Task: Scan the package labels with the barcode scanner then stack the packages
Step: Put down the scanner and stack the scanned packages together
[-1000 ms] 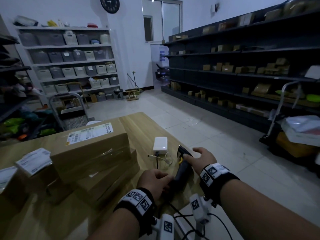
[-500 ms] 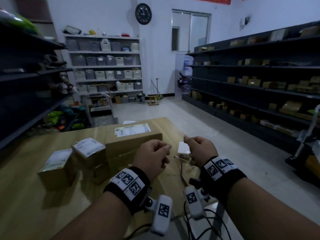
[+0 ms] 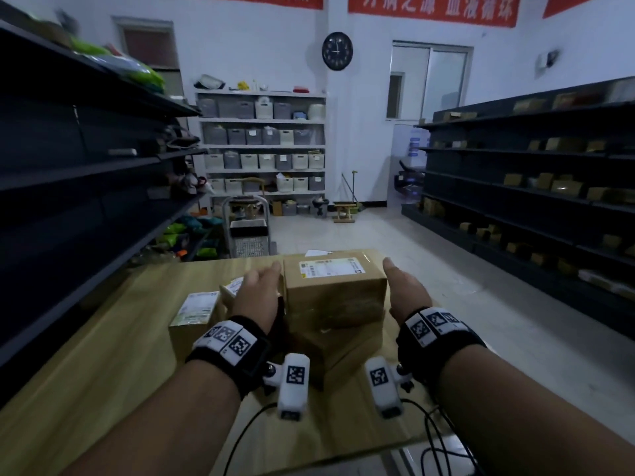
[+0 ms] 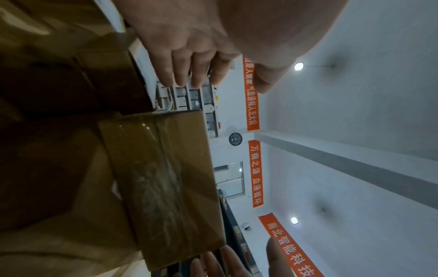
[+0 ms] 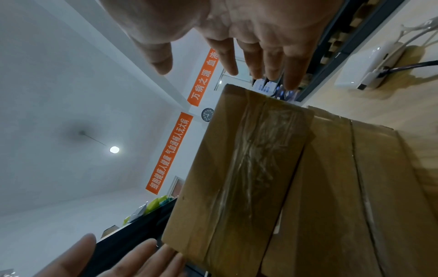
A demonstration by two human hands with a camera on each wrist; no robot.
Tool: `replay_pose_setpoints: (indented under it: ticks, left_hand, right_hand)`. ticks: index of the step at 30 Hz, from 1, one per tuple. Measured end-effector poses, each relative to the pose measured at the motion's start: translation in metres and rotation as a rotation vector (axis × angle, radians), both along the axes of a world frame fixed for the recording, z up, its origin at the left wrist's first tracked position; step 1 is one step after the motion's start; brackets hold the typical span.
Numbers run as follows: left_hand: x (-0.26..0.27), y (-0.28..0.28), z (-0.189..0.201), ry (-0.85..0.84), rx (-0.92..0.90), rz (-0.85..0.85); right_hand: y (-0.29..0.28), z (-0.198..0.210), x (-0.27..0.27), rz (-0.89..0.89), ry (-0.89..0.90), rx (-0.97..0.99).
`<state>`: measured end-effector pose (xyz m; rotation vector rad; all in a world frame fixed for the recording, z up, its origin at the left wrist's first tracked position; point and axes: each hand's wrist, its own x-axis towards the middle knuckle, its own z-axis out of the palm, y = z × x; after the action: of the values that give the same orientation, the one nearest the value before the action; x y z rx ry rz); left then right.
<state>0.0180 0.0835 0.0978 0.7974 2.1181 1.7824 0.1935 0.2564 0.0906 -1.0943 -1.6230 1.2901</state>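
my left hand (image 3: 256, 297) and my right hand (image 3: 405, 293) are both spread, fingers (image 4: 182, 75) straight, holding nothing yet. between them sits the top box (image 3: 335, 290), with its white label (image 3: 331, 267) facing up. whether my palms already touch its ends i cannot tell; in both wrist views the taped end of the box (image 5: 239, 178) lies just past my fingertips with a little gap showing.

risks, as i judge them: the top box rests on a lower box (image 3: 343, 348) and looks set a bit off from it, so squeezing unevenly could slide or tip it. the ends are covered in glossy tape, so flat palms may slip if i lift without curling my fingers round an edge. just outside my left hand stand two small boxes (image 3: 196, 314), close enough to knock with my wrist as i close in. outside my right hand, a white adapter (image 5: 369, 67) with its cable lies on the counter (image 3: 103, 355); swinging the box that way could snag it.

count: two hands, four boxes in view (two stacked, two small ones), three labels showing, one adapter. the scanner is not visible in these views.
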Motion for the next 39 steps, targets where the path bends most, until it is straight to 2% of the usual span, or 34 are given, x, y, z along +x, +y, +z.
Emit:
replay_pose_setpoints:
  ticks: [2,3,7,9,11,12,17,21,24,27,29,31,34,36,39]
  left_hand:
    - [-0.006,0.007,0.000,-0.182,-0.032,-0.031]
    - [-0.008,0.011,-0.002,-0.197,-0.035,-0.005]
    - [-0.008,0.016,-0.014,-0.183,-0.060,0.056]
    - [-0.012,0.009,-0.020,-0.226,0.106,0.010]
    - [-0.012,-0.005,-0.019,-0.122,0.141,0.029]
    - [-0.017,-0.011,-0.018,-0.143,0.168,0.086]
    - [-0.051,-0.061,-0.009,-0.078,0.264,0.243]
    - [-0.088,-0.107,-0.014,-0.125,0.383,0.274]
    - [-0.121,-0.143,-0.023,-0.241,0.471,0.285]
    - [-0.149,-0.183,-0.034,-0.419,0.569,0.217]
    - [-0.166,-0.208,-0.040,-0.493,0.580,0.194]
    - [-0.180,-0.231,-0.049,-0.498,0.581,0.221]
    - [-0.195,-0.254,-0.060,-0.541,0.613,0.308]
    - [-0.203,-0.261,-0.068,-0.521,0.586,0.402]
    - [-0.233,-0.263,-0.102,-0.482,0.457,0.521]
  right_hand:
    - [0.001,0.000,-0.006,-0.004,-0.022,-0.023]
    - [0.003,-0.002,-0.009,-0.008,-0.038,-0.032]
    - [0.002,-0.004,-0.018,0.017,-0.093,-0.020]
    - [-0.001,0.000,-0.025,0.028,-0.096,0.016]
    - [-0.008,0.007,-0.035,0.043,-0.073,0.047]
    - [-0.013,0.010,-0.041,0.053,-0.060,0.054]
    - [-0.050,0.018,-0.089,0.112,-0.003,0.014]
    - [-0.083,0.016,-0.141,0.194,-0.012,0.015]
    - [-0.110,0.014,-0.182,0.310,-0.045,0.045]
    - [-0.147,0.012,-0.217,0.366,-0.050,-0.057]
    - [-0.172,0.011,-0.239,0.424,-0.018,-0.073]
    - [-0.194,0.008,-0.261,0.485,0.014,-0.009]
    - [-0.222,0.004,-0.288,0.555,-0.043,0.085]
    - [-0.237,-0.002,-0.303,0.568,-0.064,0.048]
    - [-0.258,-0.018,-0.318,0.647,-0.054,-0.118]
